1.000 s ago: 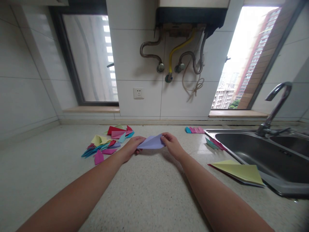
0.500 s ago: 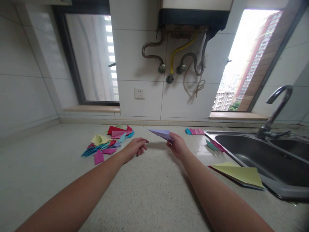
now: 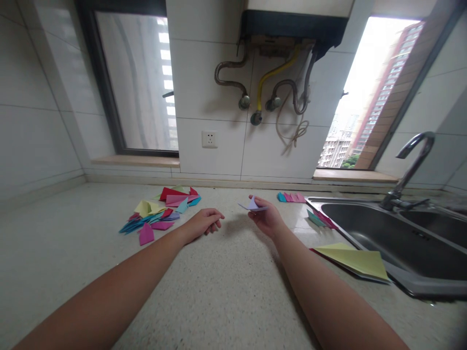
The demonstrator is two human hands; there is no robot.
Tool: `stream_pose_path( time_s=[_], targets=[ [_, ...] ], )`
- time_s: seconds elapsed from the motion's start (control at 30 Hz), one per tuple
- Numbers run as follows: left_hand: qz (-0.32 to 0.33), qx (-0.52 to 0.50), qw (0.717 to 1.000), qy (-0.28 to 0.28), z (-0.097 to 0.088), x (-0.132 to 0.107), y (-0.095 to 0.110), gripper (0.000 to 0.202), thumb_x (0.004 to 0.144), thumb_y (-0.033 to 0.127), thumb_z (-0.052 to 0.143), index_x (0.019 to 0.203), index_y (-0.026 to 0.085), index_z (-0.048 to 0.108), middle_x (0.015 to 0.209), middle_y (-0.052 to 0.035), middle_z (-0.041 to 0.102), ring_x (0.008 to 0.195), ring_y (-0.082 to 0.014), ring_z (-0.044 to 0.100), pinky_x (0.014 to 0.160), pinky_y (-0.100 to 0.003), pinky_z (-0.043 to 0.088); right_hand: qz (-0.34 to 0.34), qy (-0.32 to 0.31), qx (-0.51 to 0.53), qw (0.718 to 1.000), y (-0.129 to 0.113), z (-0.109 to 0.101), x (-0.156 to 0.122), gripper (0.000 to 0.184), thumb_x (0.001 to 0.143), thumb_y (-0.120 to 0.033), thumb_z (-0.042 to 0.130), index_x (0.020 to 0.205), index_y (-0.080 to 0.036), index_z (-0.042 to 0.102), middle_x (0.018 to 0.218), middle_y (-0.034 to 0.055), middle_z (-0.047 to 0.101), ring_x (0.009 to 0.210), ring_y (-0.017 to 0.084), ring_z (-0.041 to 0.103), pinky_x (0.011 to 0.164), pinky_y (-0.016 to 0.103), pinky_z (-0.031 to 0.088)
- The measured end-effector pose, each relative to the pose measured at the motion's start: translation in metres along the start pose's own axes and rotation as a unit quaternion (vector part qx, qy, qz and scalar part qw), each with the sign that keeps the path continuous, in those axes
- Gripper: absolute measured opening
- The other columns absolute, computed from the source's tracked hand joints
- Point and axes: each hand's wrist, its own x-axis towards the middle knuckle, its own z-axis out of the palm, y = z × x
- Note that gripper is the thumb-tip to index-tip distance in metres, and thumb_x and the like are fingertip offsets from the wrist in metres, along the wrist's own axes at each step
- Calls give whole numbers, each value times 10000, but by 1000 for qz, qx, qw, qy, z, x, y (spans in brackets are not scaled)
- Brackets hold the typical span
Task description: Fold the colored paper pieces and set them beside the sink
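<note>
My right hand (image 3: 267,218) grips a lavender folded paper plane (image 3: 254,206) above the counter. The plane is seen nearly end-on, its folded wings spread to either side of a raised middle. My left hand (image 3: 206,222) rests on the counter to the left, its fingers loosely bent and holding nothing. Beyond that hand lies a heap of colourful folded papers (image 3: 148,209), red, pink, blue and yellow among them. To the right of my right forearm, a yellow paper plane (image 3: 353,259) lies on top of other folded planes.
A steel sink (image 3: 368,233) with a curved tap (image 3: 416,146) is set into the counter (image 3: 219,291) at the right. Small pink and blue folded papers (image 3: 292,197) lie near its back corner, with teal and magenta ones (image 3: 321,218) by its edge. A wall socket (image 3: 209,139) is behind.
The lavender plane has turned in my right hand, from lying side-on with its nose pointing left to nearly end-on. My left hand has stayed almost in place. The view has shifted slightly.
</note>
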Motion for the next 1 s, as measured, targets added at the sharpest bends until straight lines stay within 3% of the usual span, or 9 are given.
stream_pose_path(
  time_s=[0.57, 0.73, 0.87, 1.0],
  targets=[
    [-6, 26, 1000, -11, -1, 3, -9, 357, 788, 445, 583, 974, 148, 655, 768, -52, 670, 557, -98, 549, 458, -191, 318, 27, 9, 54, 998, -3, -6, -1, 206, 698, -175, 676, 904, -170, 685, 652, -13, 626, 555, 105, 558, 524, 233, 444],
    [-2, 19, 1000, -12, 1, 1, -4, 367, 797, 452, 582, 984, 146, 659, 798, -67, 686, 559, -104, 559, 433, -184, 312, -12, 40, -39, 998, 8, -9, 4, 227, 668, -236, 687, 889, -185, 693, 771, 14, 655, 618, 118, 554, 518, 226, 408],
    [-4, -25, 1000, 0, 3, 3, 1, 460, 827, 544, 526, 937, 117, 656, 758, -83, 683, 520, -112, 546, 403, -196, 321, -44, 79, -146, 985, 19, -13, 10, 238, 641, -291, 687, 860, -199, 679, 732, 5, 622, 607, 130, 521, 512, 237, 380],
    [-16, -73, 997, 16, 3, 3, 4, 565, 822, 627, 497, 926, 99, 668, 769, -109, 693, 516, -121, 556, 387, -201, 316, -75, 53, -219, 971, 25, -13, 13, 253, 657, -329, 654, 862, -185, 691, 742, 13, 617, 647, 146, 528, 566, 264, 398]
  ],
)
